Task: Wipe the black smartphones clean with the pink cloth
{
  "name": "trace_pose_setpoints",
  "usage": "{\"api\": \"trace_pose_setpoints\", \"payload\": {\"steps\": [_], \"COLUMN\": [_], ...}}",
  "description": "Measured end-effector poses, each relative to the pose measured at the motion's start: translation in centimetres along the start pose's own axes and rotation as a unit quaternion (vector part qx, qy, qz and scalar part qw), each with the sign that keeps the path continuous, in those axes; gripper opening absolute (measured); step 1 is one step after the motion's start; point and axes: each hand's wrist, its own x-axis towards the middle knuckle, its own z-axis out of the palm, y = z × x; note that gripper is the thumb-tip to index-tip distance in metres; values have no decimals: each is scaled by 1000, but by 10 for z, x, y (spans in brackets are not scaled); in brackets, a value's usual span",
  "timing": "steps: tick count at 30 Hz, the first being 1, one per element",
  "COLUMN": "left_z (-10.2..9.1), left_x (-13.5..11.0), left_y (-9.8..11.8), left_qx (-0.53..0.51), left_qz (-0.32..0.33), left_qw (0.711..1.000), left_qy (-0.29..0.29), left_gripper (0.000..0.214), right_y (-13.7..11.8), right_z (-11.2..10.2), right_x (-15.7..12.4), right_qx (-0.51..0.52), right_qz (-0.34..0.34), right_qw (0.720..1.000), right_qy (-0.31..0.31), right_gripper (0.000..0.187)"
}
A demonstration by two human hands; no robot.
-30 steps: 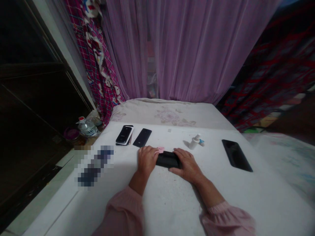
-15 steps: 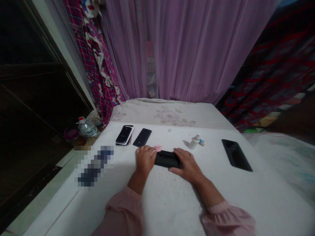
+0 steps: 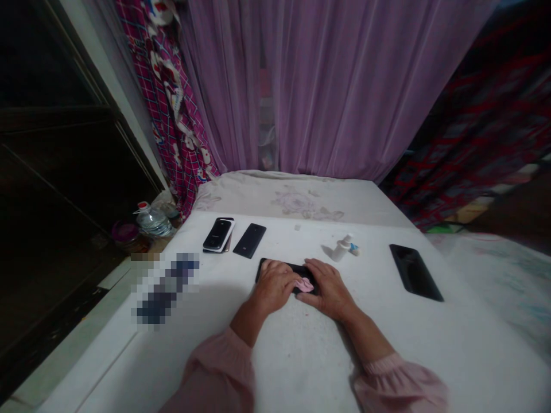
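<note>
1. nearest, the right hand (image 3: 330,291) is clamped on the right end of a black smartphone (image 3: 300,269), thumb at its near edge, fingers at its far edge; the phone lies crosswise on the white surface (image 3: 301,355).
2. the left hand (image 3: 273,287) lies over the left part of that phone, its fingers closed on a crumpled pink cloth (image 3: 305,285), which rests on the phone near the right hand.
3. i'd judge the wiping of this phone to be under way and not finished, as cloth and both hands are on it; how much of it is clean can't be told with the hands covering so much.
4. off to the right, a large black phone (image 3: 416,273) lies by itself; nothing shows whether it has been wiped.
5. farther back, a white spray bottle (image 3: 341,249) stands upright; its contents can't be seen. just beside it is a small blue-and-white item (image 3: 354,249), too small to name.
6. to the left, a dark smartphone (image 3: 249,241) lies near a phone stack (image 3: 218,236); whether these are done or waiting, i can't tell.
7. past the left edge, a clear plastic jug (image 3: 154,222) seems to hold clear liquid, level unclear; the purple-lidded jar (image 3: 124,232) beside it is too dim to read.
</note>
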Motion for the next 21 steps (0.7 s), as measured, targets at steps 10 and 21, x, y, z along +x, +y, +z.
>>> {"api": "trace_pose_setpoints", "payload": {"steps": [10, 21], "left_z": [-15, -31], "left_x": [-4, -6], "left_y": [-16, -32], "left_qx": [33, 181], "left_qz": [-10, -266], "left_qw": [999, 944], "left_qy": [11, 71], "left_gripper": [15, 19], "right_y": [0, 0], "right_z": [-1, -1], "right_x": [0, 0], "right_qx": [11, 2], "right_qz": [-11, -20], "right_qw": [1000, 1000], "right_qy": [7, 11], "right_gripper": [85, 82]}}
